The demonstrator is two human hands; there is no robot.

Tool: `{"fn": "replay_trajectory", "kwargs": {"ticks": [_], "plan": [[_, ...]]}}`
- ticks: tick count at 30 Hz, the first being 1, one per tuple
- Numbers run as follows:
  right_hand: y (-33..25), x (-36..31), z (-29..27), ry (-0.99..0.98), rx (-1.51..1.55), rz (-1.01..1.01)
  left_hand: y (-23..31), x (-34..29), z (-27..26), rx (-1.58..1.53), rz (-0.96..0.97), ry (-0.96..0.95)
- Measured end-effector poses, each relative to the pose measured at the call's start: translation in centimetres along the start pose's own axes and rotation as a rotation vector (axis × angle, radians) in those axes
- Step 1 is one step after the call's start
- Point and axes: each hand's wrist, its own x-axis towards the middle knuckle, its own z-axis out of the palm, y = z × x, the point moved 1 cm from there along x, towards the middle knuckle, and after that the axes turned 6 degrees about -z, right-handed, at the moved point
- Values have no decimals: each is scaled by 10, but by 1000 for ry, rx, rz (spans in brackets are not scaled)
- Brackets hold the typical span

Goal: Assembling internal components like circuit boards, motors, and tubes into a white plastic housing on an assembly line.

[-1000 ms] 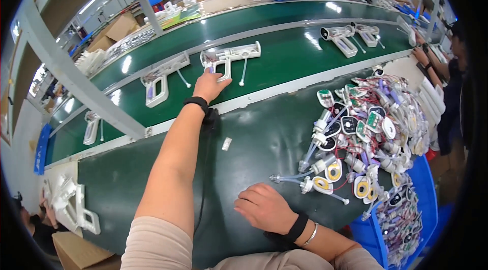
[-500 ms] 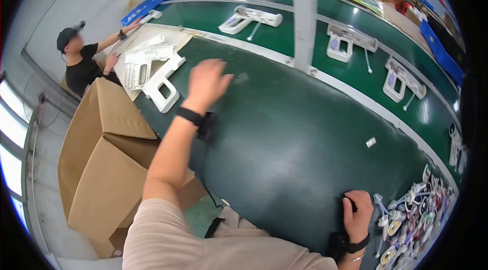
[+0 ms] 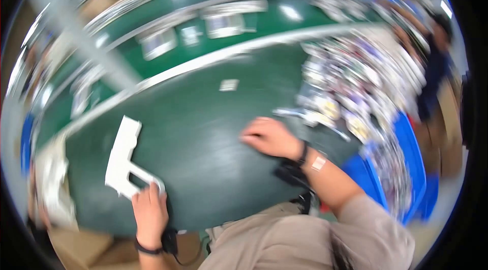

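My left hand (image 3: 151,214) grips the handle end of a white plastic housing shell (image 3: 120,160), which has a loop-shaped grip. The shell lies at the left on the dark green table (image 3: 203,138), its long body pointing away from me. Over the middle right of the table is my right hand (image 3: 272,138), its fingers curled together and nothing visible in them. Just beyond it, a heap of small mixed parts (image 3: 345,77) with tubes and yellow round pieces covers the right side. The picture is blurred by motion.
A small white piece (image 3: 229,85) lies mid-table. Beyond a pale rail, a green conveyor (image 3: 188,61) carries several white assemblies. A blue bin (image 3: 417,153) with clear-wrapped parts stands at the right; more white shells (image 3: 56,188) sit far left. A post and co-workers are around.
My view has swung to the right. The left hand, empty before, now has a white shell and has brought it onto the table before me. My right hand has moved off the table's near edge.
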Motion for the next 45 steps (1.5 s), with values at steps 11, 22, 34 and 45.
{"fn": "replay_trajectory", "kwargs": {"ticks": [11,22,34,45], "plan": [[-25,-81,-97,131,-181,213,123,32,-9,-279,567,-166],[95,-106,-276,-172,-856,501,103,13,-32,-252,425,63],[73,-114,-251,112,-764,640,113,26,-39,-471,505,129],[71,-142,-262,887,-628,549,147,48,-48,-490,650,27]]}}
